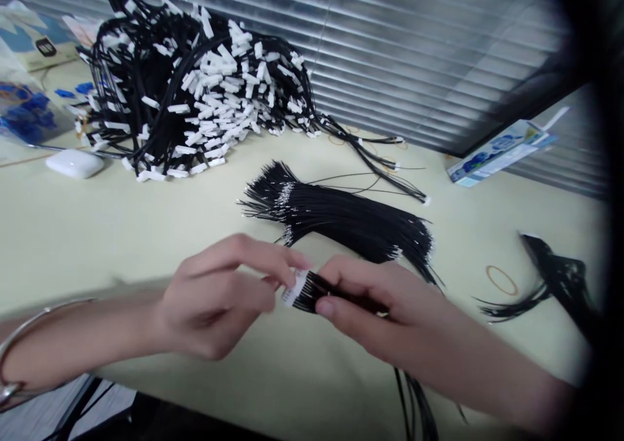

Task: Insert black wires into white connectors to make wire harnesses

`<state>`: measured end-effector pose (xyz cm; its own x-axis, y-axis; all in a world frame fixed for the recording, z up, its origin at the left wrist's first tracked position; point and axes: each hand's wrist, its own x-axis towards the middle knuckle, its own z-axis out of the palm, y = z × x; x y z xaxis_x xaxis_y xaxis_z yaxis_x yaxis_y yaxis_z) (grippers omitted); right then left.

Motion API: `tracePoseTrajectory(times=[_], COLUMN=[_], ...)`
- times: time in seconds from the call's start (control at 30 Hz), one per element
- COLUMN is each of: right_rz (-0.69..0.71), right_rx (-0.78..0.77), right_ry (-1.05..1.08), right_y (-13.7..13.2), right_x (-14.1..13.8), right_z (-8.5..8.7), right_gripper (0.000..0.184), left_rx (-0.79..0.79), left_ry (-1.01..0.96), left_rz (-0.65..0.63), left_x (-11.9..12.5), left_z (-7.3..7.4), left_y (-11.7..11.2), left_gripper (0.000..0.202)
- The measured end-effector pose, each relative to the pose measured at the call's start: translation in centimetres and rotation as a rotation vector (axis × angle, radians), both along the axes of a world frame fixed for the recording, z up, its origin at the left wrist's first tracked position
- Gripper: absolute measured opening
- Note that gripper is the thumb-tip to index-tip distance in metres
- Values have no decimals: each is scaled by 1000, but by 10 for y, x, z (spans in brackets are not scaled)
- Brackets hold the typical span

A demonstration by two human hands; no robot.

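Note:
My left hand (pixel 219 294) pinches a small white connector (pixel 295 287) between thumb and fingertips. My right hand (pixel 377 301) grips the black wires (pixel 316 293) that run into that connector; their loose ends hang off the table's front edge. Both hands hover just above the pale table (pixel 97 233), close to its front edge. Right behind them lies a bundle of loose black wires (pixel 341 216) with bare tips.
A big heap of finished black harnesses with white connectors (pixel 195 83) fills the back left. A white case (pixel 74 163), a bag of blue parts (pixel 24 112), a rubber band (pixel 501 280), another wire bunch (pixel 556 278) and a small carton (pixel 502 151) lie around.

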<state>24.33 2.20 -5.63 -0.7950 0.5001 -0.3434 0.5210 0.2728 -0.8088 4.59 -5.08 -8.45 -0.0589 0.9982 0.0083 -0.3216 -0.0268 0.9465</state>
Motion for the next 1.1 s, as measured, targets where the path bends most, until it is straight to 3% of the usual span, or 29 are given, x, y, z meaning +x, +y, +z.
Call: tracePoseTrajectory(times=[0.07,0.13,0.3,0.4,0.5,0.67,0.73,0.83,0.9,0.97,1.03,1.1], right_rz=[-35,-19,-9,16,21,91,108,155,167,145,158,256], right_rx=[282,406,643,633,430,-415,-507,-298,21,439,815,995], right_ry=[-45,-79,-115,-158,-140,79,100,15,-48,-99,-139,-159], right_y=[-4,-6,-7,-12,-11,13,22,25,24,26,33,44], right_x=[1,1,1,0,-1,0,3,14,26,41,57,71], right_z=[4,3,-10,-13,-11,-11,-7,9,21,26,20,6], right_gripper=[19,18,15,20,22,42,47,44,37,31,28,31], left_rx=[241,307,-41,1,120,252,235,103,4,-64,-141,-249], left_ry=[210,364,367,373,440,328,237,38,-129,-250,-279,-229], left_rz=[-14,-83,-304,-369,-334,-155,-79,-16,-3,-23,-77,-128], left_x=[0,-1,1,0,-3,-13,-16,-20,-22,-23,-21,-17], left_z=[-7,-12,-19,-21,-20,-19,-20,-20,-19,-18,-20,-23], left_y=[5,9,13,14,14,20,24,30,33,35,34,32], left_gripper=[26,25,19,17,12,7,7,7,9,12,14,13])
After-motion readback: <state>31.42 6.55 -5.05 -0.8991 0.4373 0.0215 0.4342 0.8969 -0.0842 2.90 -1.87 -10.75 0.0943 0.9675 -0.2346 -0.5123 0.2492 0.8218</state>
